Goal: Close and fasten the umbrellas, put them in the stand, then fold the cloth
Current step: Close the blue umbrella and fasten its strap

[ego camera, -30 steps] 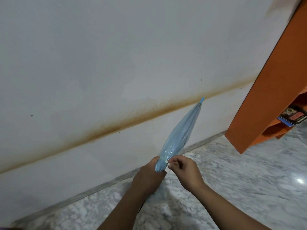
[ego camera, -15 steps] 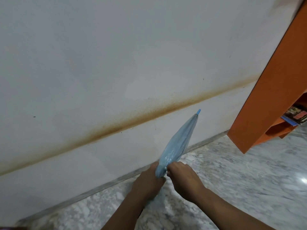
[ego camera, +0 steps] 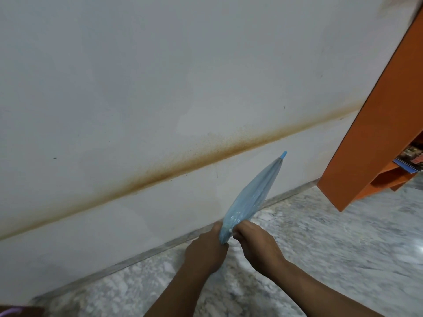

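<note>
Since a second ago, the closed umbrella (ego camera: 251,197) has dropped lower against the wall (ego camera: 160,76), its blue tip (ego camera: 283,154) now sitting below the brown stain line (ego camera: 183,161) instead of touching it, and the right hand (ego camera: 258,245) has closed in tighter against the canopy.

The umbrella is pale blue and translucent, folded shut, and held in the air above the floor (ego camera: 332,243). It slants up and to the right, tip toward the wall, wider end down at the hands. The left hand (ego camera: 206,252) wraps its curled fingers round the lower end of the bundled canopy, a firm grip with the back of the hand facing the camera. The right hand sits just beside it, touching the same end, fingers curled in and pinching the canopy near a small white spot (ego camera: 229,229); what exactly it pinches is too small to tell.

An orange shelf unit (ego camera: 377,124) juts in at the right, with a printed booklet (ego camera: 412,161) lying inside it. The floor is grey-veined marble.
</note>
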